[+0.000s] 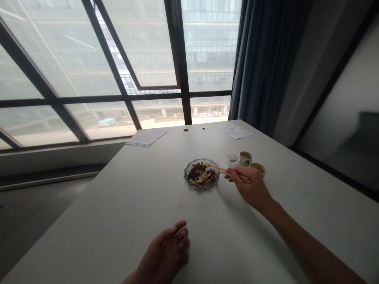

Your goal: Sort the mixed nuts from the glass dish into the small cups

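Note:
My right hand (pixel 248 187) is closed around a pair of wooden chopsticks (pixel 220 169). Their tips reach into a scalloped glass dish (pixel 186 182) holding a mix of dark and pale pieces (pixel 201 173) that look like nuts or seeds. Whether the tips pinch a piece is too small to tell. A small white square container (pixel 232 157) with a few dark bits inside stands just beyond that hand, beside two small cups, one marked with a dark character (pixel 245 158) and another (pixel 258 169) partly hidden by the hand. My left hand (pixel 168 252) rests near the front, loosely open and holding nothing.
Everything stands on a white table (pixel 124 205). Sheets of paper (pixel 148 137) lie at its far left corner, and more papers (pixel 236 131) at the far right. Two small dark round spots sit near the back edge. Large windows and a dark blue curtain (pixel 260 59) are behind.

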Motion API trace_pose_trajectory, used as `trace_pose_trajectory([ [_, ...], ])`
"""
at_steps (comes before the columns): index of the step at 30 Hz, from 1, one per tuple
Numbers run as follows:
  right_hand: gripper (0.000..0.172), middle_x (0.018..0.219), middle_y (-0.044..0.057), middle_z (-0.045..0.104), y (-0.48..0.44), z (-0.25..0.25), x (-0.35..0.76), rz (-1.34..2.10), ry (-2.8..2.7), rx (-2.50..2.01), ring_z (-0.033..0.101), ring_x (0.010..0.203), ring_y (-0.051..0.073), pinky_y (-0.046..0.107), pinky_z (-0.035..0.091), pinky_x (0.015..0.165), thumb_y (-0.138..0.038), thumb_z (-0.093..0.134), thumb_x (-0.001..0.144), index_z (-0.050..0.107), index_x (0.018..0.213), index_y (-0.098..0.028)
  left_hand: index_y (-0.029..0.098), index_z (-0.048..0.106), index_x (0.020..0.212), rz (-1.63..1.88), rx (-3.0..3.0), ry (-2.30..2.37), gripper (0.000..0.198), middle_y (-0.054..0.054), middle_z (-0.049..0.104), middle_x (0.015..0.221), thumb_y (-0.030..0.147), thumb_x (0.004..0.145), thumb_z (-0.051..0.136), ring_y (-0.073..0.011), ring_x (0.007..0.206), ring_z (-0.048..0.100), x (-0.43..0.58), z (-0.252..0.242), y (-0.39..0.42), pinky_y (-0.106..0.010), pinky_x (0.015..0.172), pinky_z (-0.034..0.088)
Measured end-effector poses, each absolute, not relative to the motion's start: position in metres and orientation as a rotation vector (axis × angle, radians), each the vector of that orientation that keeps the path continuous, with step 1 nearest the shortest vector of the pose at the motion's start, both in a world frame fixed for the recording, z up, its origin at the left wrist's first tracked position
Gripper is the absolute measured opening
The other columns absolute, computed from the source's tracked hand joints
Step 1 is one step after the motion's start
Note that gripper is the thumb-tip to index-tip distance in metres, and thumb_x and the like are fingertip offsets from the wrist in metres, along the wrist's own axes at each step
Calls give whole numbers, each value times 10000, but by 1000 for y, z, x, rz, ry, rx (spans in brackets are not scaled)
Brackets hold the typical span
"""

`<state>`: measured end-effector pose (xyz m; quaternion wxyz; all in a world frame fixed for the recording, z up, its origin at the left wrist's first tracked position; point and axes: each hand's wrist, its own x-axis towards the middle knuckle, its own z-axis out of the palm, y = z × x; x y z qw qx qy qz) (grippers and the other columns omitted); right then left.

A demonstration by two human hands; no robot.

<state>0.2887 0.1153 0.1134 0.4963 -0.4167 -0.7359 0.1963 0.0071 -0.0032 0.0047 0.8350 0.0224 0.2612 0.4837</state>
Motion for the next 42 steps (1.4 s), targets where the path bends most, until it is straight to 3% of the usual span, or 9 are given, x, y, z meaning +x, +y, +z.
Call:
trace_pose_trajectory([
  [7, 328, 751, 62, 781, 101, 166, 343, 284, -1659, -1291, 742, 660, 222, 273, 552, 577, -444, 635, 947, 781, 817, -180, 159, 664, 984, 1023, 55, 584, 301, 22, 575, 758, 173, 728, 820, -120, 633, 505, 7, 6, -3, -236, 558, 351],
  [17, 342, 581, 53, 705, 118, 155, 380, 144, -1720, -1281, 660, 487, 210, 286, 499, 434, -473, 659, 913, 790, 816, -171, 160, 669, 988, 1026, 70, 576, 275, 16, 576, 767, 177, 746, 799, -120, 626, 500, 7, 4, -3, -242, 560, 355],
  [22, 338, 566, 41, 688, 117, 156, 378, 145, -1730, -1294, 665, 508, 208, 278, 508, 454, -470, 659, 910, 783, 805, -174, 159, 680, 989, 1032, 66, 555, 253, 10, 587, 770, 176, 764, 794, -126, 630, 504, 6, 3, -3, -246, 564, 360],
  [32, 319, 718, 69, 767, 109, 166, 359, 225, -1652, -1325, 738, 626, 238, 292, 550, 541, -449, 646, 929, 753, 766, -196, 161, 672, 988, 1033, 62, 555, 245, 11, 577, 771, 175, 771, 785, -126, 638, 507, 8, 6, -5, -245, 570, 366],
  [42, 371, 756, 76, 773, 115, 142, 321, 537, -1669, -1180, 764, 695, 246, 302, 606, 622, -509, 611, 954, 758, 838, -190, 161, 679, 989, 1017, 83, 557, 273, 14, 579, 773, 193, 749, 803, -119, 637, 514, 5, 3, -3, -239, 569, 370],
])
